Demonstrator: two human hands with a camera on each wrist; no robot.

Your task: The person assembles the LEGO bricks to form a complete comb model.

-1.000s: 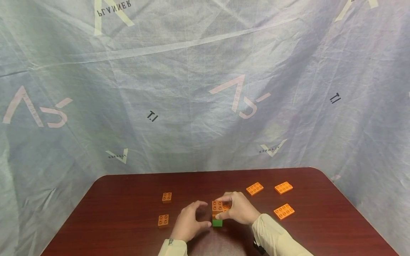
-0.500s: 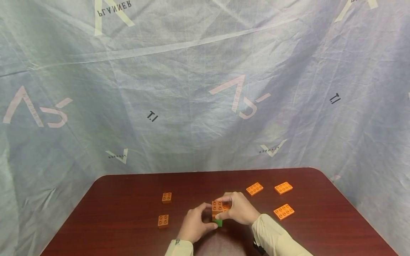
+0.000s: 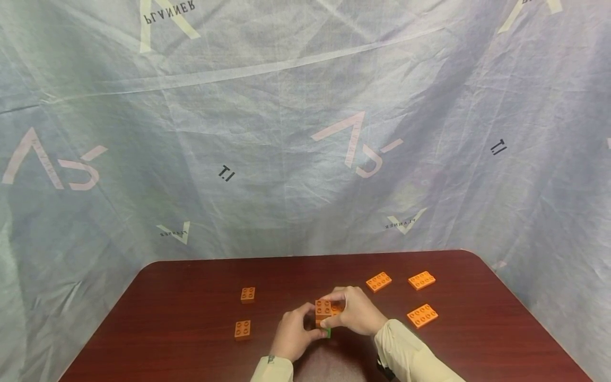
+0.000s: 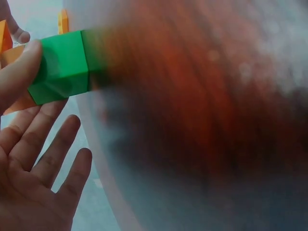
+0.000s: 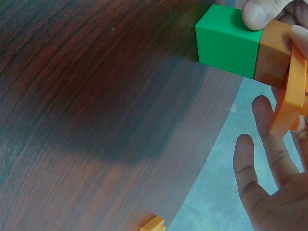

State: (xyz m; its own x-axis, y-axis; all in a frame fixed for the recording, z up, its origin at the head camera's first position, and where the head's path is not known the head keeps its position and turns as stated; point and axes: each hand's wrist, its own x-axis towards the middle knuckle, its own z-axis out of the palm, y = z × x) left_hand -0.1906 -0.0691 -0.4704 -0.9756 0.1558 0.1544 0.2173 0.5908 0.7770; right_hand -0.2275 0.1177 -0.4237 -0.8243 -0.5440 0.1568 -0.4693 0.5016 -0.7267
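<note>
Green plastic block (image 5: 226, 43) under stacked orange studded bricks (image 3: 323, 309), mid-way across the dark-red surface (image 3: 191, 313): left fingers, clear of it a second ago, now pinch it — right fingers still pinch the bricks above. Stack probably steadier, braced both sides.

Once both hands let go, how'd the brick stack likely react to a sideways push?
The brick stack would probably tip rather than roll: it's tall, narrow and flat-sided. Likeliest toppling direction may be right, where the flat orange plate overhangs. It should feel stiff; the green block at its base looks like rigid, smooth plastic.
</note>
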